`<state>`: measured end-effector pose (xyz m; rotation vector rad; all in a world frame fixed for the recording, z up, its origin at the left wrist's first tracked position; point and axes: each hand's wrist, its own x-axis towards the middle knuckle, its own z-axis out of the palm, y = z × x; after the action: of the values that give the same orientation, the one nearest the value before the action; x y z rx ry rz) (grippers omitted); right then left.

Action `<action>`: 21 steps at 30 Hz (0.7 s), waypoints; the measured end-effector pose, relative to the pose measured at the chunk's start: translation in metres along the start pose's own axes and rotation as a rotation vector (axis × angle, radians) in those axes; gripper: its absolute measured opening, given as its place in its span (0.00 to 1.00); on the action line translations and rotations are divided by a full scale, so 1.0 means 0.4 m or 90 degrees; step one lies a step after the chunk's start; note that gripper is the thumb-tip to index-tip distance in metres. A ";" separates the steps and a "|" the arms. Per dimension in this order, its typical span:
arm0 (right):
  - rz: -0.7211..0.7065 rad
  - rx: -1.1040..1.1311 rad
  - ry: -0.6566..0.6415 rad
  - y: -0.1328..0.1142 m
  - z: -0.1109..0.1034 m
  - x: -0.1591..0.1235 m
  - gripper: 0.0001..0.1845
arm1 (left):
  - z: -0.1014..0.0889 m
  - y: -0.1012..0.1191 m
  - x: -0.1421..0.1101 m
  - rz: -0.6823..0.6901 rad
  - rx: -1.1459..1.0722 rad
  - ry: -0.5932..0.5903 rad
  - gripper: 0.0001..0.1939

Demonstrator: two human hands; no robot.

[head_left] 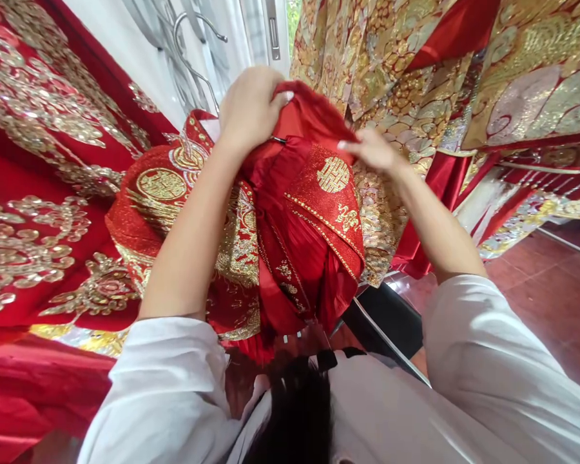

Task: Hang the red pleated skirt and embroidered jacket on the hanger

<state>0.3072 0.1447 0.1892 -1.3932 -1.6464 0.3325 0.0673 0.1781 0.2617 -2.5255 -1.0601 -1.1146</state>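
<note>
My left hand (pixel 250 106) is closed on the upper edge of a red skirt (pixel 326 209) with gold embroidery and pleats. Pinched between the fingers of my right hand (pixel 371 148) is the same skirt's edge, farther to the right. Plain red lining shows between the two hands. A small dark clip or rod end (pixel 279 139) peeks out beside my left hand; the rest of it is hidden. Under my left forearm hangs a red jacket (pixel 162 185) with gold round emblems and fringe, partly covered by the arm.
Sequinned red gowns (pixel 24 245) hang close on the left. Gold embroidered garments (pixel 391 71) crowd the right and back. A metal hanger hook (pixel 186 55) rises behind my left hand. Low down stands a black-topped seat or box (pixel 391 319) on the reddish tiled floor (pixel 555 296).
</note>
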 end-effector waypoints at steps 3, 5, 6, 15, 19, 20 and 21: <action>-0.079 -0.071 0.310 -0.013 -0.058 -0.029 0.17 | 0.009 0.003 -0.005 0.008 0.031 -0.007 0.09; -0.068 -0.073 0.380 -0.005 -0.069 -0.049 0.16 | 0.014 0.002 -0.003 0.010 0.054 -0.014 0.10; -0.046 -0.082 0.357 0.003 -0.070 -0.060 0.16 | 0.016 0.001 -0.001 0.007 0.068 -0.016 0.11; -0.016 -0.269 0.302 0.020 -0.124 -0.152 0.20 | 0.043 0.121 -0.115 0.252 0.014 0.080 0.19; 0.029 -0.287 0.287 -0.011 -0.135 -0.161 0.20 | 0.160 0.166 -0.201 0.265 -0.044 -0.023 0.21; 0.027 -0.294 0.290 -0.030 -0.140 -0.164 0.20 | 0.196 0.157 -0.203 0.241 -0.062 -0.025 0.22; 0.018 -0.298 0.292 -0.055 -0.144 -0.170 0.20 | 0.231 0.141 -0.196 0.216 -0.075 -0.026 0.24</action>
<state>0.3331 0.0577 0.2041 -1.6817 -1.3640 -0.3634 0.1220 0.1341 0.1478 -2.6954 -0.5547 -1.0576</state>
